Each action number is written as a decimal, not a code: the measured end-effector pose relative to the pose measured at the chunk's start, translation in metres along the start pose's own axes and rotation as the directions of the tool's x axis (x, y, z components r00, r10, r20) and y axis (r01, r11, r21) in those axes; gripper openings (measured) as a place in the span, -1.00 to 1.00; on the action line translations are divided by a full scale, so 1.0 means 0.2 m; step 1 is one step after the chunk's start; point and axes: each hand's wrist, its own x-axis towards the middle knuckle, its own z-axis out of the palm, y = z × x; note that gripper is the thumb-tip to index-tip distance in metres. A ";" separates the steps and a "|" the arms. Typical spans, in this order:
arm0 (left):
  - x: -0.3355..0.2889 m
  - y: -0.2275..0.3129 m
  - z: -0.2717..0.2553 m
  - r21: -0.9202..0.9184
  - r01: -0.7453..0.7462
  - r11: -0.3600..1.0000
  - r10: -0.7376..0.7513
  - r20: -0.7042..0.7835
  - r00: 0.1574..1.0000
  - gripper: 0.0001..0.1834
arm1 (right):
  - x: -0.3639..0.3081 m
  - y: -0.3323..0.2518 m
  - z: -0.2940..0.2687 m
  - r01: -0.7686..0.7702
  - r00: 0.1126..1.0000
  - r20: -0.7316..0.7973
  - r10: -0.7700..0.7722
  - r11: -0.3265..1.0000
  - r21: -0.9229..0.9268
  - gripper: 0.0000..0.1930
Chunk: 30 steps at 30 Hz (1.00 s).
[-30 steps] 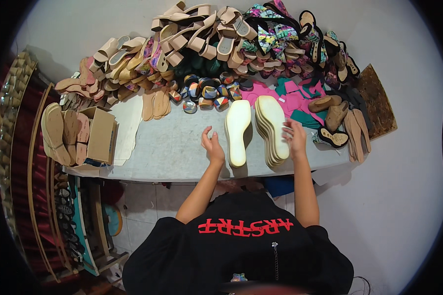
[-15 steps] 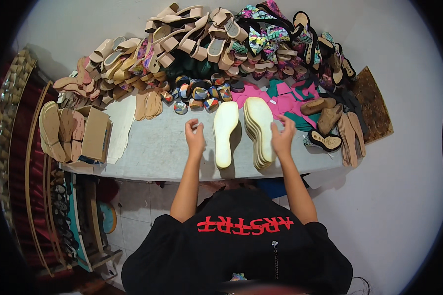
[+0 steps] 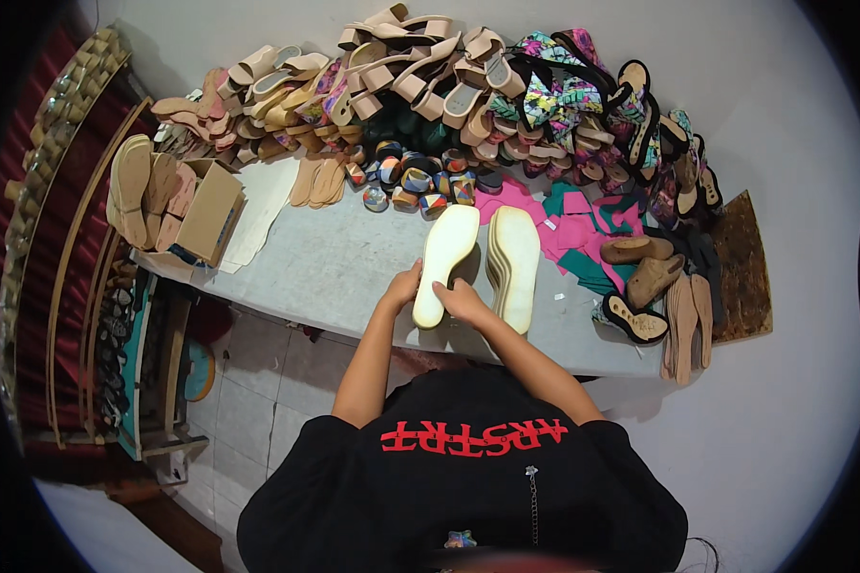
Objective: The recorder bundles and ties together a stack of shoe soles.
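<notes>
A cream, foot-shaped insole (image 3: pixel 446 250) is tilted a little at the front middle of the table. My left hand (image 3: pixel 405 286) grips its left edge near the heel, with the fingertips partly hidden. From the other side my right hand (image 3: pixel 462 301) holds the same edge region, its thumb lying on the pale top face and its other fingers mostly out of sight. Just right of it stands a neat stack of matching cream insoles (image 3: pixel 515 272), layered edges showing on its left side. Neither hand holds that stack, though my right hand is close to its heel end.
Heeled beige sandals (image 3: pixel 406 67) and patterned slippers (image 3: pixel 559 95) are heaped along the back. Pink fabric pieces (image 3: pixel 583 220) and brown shoe lasts (image 3: pixel 655 279) lie to the right. A cardboard box (image 3: pixel 210 215) stands at the left end, near a wooden rack (image 3: pixel 76 277).
Both hands have come down and inward from hovering apart to take hold of the left insole near its heel. The insole has tilted, and the whole view has shifted.
</notes>
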 end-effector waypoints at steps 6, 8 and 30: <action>0.04 -0.02 0.03 -0.104 0.043 0.994 -0.046 -0.026 0.999 -0.27 | 0.11 0.16 0.07 0.013 0.999 -0.040 -0.010 0.998 0.063 -0.33; -0.01 0.03 0.05 -0.224 0.068 0.972 -0.069 0.005 0.998 -0.25 | 0.14 0.19 0.08 0.020 0.999 -0.030 -0.017 0.995 0.097 -0.36; 0.04 0.04 0.02 -0.252 0.103 0.962 -0.014 0.335 0.942 -0.24 | 0.18 0.14 0.09 -0.120 0.991 0.125 0.051 0.753 0.647 -0.54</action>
